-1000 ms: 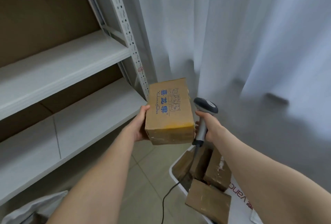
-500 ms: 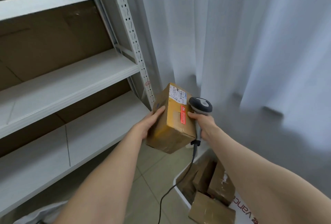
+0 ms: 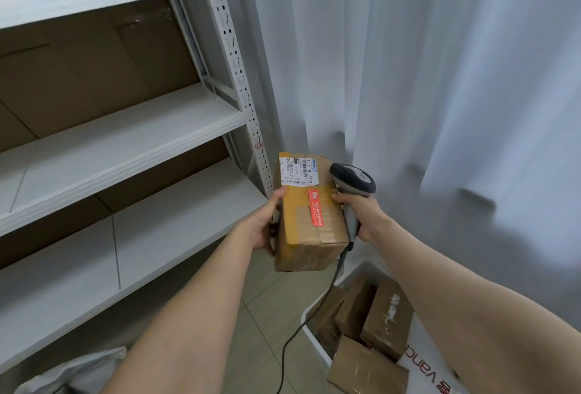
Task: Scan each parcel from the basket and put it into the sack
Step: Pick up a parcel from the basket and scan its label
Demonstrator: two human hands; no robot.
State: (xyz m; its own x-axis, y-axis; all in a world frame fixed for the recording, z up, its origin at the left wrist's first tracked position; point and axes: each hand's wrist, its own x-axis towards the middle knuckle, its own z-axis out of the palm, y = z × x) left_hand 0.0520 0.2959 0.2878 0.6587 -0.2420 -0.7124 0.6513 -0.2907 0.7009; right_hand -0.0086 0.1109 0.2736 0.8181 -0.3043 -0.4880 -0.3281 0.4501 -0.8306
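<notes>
A taped brown cardboard parcel (image 3: 306, 214) is held up in front of me, its face with a white shipping label and a red sticker turned upward. My left hand (image 3: 262, 225) grips its left side, thumb on the top edge. My right hand (image 3: 363, 216) grips the handle of a grey barcode scanner (image 3: 353, 181), whose head sits beside the parcel's right edge; its forefinger touches the parcel. The white basket (image 3: 309, 319) at the lower right holds several more brown parcels (image 3: 386, 324). A white sack (image 3: 78, 373) lies crumpled at the bottom left.
A white metal shelving rack (image 3: 125, 142) with cardboard backing fills the left side. A white curtain (image 3: 424, 79) hangs behind and to the right. The scanner's black cable (image 3: 309, 315) trails down to the tiled floor between basket and sack.
The parcel has been turned over: a printed plain face showed before, now the labelled face points up. The scanner has come in close beside it.
</notes>
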